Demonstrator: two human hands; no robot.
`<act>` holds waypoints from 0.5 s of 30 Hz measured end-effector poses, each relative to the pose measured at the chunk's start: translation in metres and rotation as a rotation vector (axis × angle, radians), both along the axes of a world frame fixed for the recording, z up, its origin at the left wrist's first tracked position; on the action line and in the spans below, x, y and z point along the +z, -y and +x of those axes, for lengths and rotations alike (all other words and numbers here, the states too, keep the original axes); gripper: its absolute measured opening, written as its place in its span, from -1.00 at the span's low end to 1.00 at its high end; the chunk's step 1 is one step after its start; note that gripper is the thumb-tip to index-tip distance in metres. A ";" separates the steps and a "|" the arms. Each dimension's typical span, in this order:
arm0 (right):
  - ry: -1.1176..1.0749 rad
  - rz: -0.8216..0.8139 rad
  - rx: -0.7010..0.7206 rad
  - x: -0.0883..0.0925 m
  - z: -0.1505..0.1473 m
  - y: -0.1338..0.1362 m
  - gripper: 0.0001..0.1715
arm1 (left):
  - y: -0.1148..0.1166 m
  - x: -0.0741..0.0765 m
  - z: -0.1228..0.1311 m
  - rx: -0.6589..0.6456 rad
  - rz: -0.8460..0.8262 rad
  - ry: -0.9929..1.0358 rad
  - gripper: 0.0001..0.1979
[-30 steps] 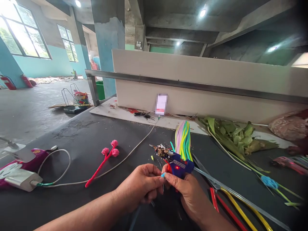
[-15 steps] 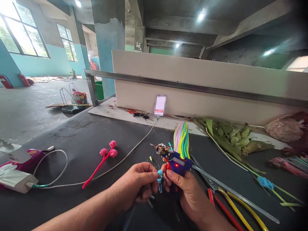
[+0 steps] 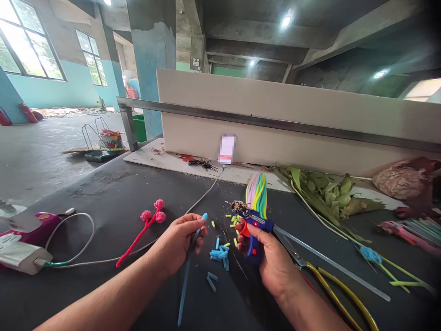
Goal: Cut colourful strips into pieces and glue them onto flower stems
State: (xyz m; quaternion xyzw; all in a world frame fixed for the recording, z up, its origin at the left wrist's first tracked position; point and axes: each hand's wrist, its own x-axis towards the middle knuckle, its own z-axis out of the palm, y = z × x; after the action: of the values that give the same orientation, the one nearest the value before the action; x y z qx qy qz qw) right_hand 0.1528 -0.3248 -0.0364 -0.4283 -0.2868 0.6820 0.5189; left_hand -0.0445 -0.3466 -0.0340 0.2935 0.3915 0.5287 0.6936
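Between thumb and fingers, my left hand [image 3: 184, 236] pinches a blue pipe cleaner [image 3: 183, 292]; its long stem hangs down and a small light-blue tip shows above the fingers. My right hand [image 3: 270, 253] is wrapped round a dark blue hot glue gun [image 3: 263, 223], fingers by its orange trigger, a red light lit. A clear glue stick [image 3: 334, 259] runs out of its back. The gun's nozzle end is covered in brown residue and points away to the left. Short blue pieces [image 3: 218, 254] lie between my hands, with yellow-green pieces [image 3: 228, 216] beyond.
A pink-budded red stem [image 3: 138, 236] lies left, near a white charger [image 3: 25, 257] and its cable. Yellow-handled shears [image 3: 324, 280] are beside my right forearm. Behind stand a bundle of coloured pipe cleaners [image 3: 257, 193], green leaves [image 3: 330, 193] and a phone [image 3: 227, 149].
My hands have moved apart. The left went leftward and up with the blue pipe cleaner, away from the glue gun, uncovering the short blue pieces on the table.
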 end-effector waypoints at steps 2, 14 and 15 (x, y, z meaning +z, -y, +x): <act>0.023 -0.049 -0.028 -0.001 0.001 -0.004 -0.80 | 0.000 0.000 -0.001 0.004 -0.005 0.001 -0.79; -0.093 0.038 0.151 0.005 -0.002 0.004 -0.77 | -0.001 -0.007 0.003 -0.066 0.081 -0.048 -0.75; -0.087 0.079 0.189 0.005 -0.002 0.006 -0.76 | -0.001 -0.008 0.004 -0.071 0.091 -0.047 -0.75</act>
State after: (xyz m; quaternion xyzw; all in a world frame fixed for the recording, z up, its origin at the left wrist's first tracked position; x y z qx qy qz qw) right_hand 0.1504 -0.3311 -0.0312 -0.3485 -0.3295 0.7340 0.4809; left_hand -0.0408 -0.3461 -0.0417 0.3507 0.3725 0.5139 0.6886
